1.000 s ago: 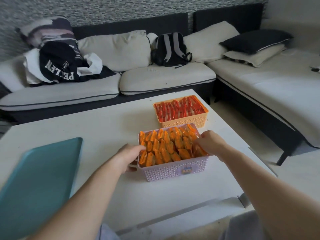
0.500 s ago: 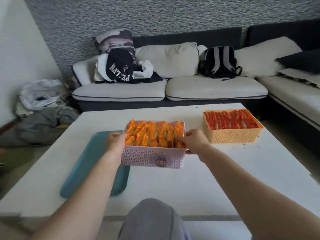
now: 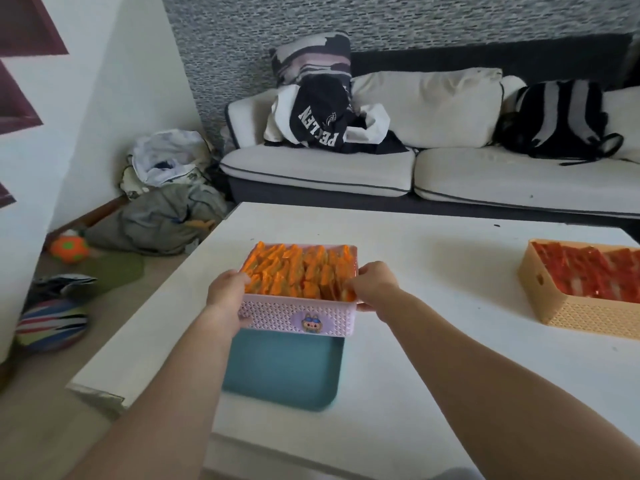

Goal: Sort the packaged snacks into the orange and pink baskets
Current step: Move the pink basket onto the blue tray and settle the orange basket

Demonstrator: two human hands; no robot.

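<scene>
A pink basket (image 3: pixel 277 315) packed with orange snack packets (image 3: pixel 298 271) is held over the far end of a teal tray (image 3: pixel 282 368) on the white table (image 3: pixel 433 306). My left hand (image 3: pixel 227 294) grips the basket's left end, and my right hand (image 3: pixel 372 284) grips its right end, fingers curled over the rim. The orange basket (image 3: pixel 581 315) full of red snack packets (image 3: pixel 595 271) stands on the table at the far right, partly cut off by the frame.
A white sofa (image 3: pixel 346 168) with cushions, clothes and a black backpack (image 3: pixel 557 123) runs behind the table. On the floor to the left lie a heap of clothes (image 3: pixel 162 209) and two balls. The table's left corner (image 3: pixel 93 393) is chipped.
Both hands have carried the pink basket leftward from beside the orange basket until it is over the teal tray. The view has swung left with it.
</scene>
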